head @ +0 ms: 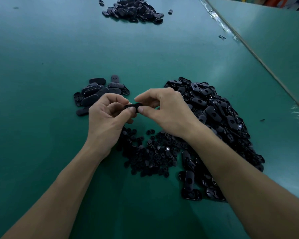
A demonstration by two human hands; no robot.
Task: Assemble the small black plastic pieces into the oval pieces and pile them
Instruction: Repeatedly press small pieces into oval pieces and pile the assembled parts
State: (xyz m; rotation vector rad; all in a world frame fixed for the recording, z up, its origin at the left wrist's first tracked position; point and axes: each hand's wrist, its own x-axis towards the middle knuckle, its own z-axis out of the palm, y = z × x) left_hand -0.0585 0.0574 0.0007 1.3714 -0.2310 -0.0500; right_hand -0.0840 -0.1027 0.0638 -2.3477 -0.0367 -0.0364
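Observation:
Both hands meet above the green table, holding one black oval piece (133,106) between them. My left hand (107,116) pinches its left end with curled fingers; my right hand (164,109) pinches its right end between thumb and forefinger. Any small piece in it is hidden by the fingers. Below the hands lies a heap of small black plastic pieces (150,152). A large heap of oval pieces with holes (217,121) spreads at the right. A small pile of oval pieces (97,92) lies just beyond my left hand.
Another heap of black oval pieces (133,10) sits far back on the green table (41,66). A stray piece (170,11) lies beside it. A table seam with tape (219,21) runs diagonally at the right, with small black scraps (222,37) near it.

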